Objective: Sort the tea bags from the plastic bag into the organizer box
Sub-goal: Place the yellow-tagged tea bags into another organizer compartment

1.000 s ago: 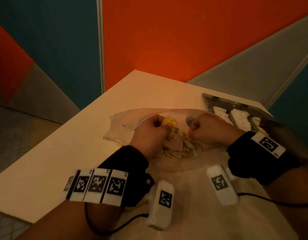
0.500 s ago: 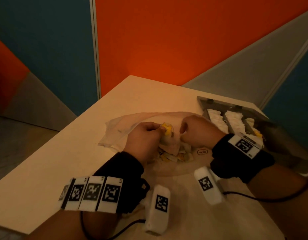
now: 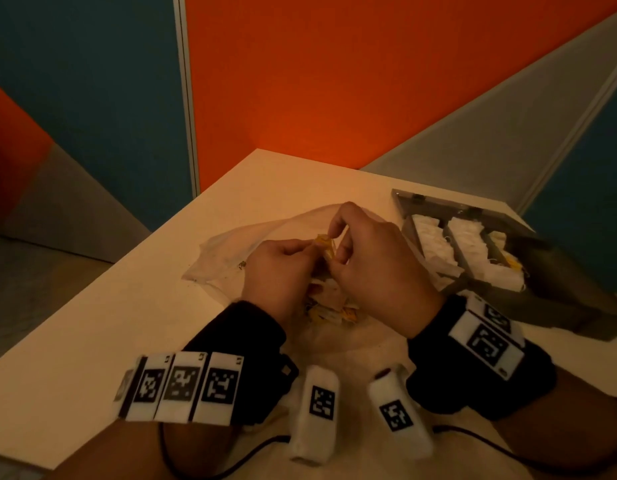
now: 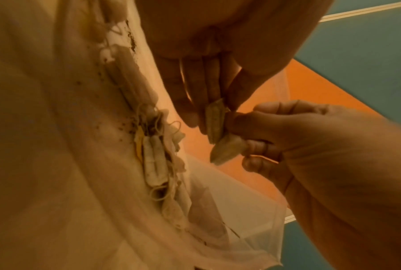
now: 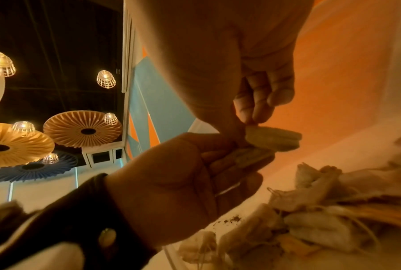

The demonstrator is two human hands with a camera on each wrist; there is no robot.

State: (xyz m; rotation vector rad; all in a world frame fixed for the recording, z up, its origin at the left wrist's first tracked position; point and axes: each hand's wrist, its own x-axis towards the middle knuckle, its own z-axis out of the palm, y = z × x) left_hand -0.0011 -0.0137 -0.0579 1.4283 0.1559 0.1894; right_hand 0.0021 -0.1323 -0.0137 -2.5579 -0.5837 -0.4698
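Both hands meet above the clear plastic bag (image 3: pixel 231 251), which lies flat on the table. My left hand (image 3: pixel 309 247) pinches a tea bag (image 4: pixel 214 120) with a yellow tag (image 3: pixel 324 241). Pressed against it is a second tea bag (image 5: pixel 273 138), pinched by my right hand (image 3: pixel 335 244) between thumb and fingertips. Whether their strings are tangled I cannot tell. A pile of loose tea bags (image 3: pixel 335 308) lies under the hands. To the right stands the grey organizer box (image 3: pixel 404 199), its lid open and white tea bags filling its compartments.
The pale table (image 3: pixel 92 327) ends at an edge on the left and a corner at the far side. Crumbs of tea (image 5: pixel 231 219) dot the plastic. Orange and teal wall panels stand behind. Cables trail from both wristbands near me.
My right hand, a fist beside the left one a second ago, has risen and moved left, and its fingers now pinch a tea bag against the left hand's one. The left hand barely moved.
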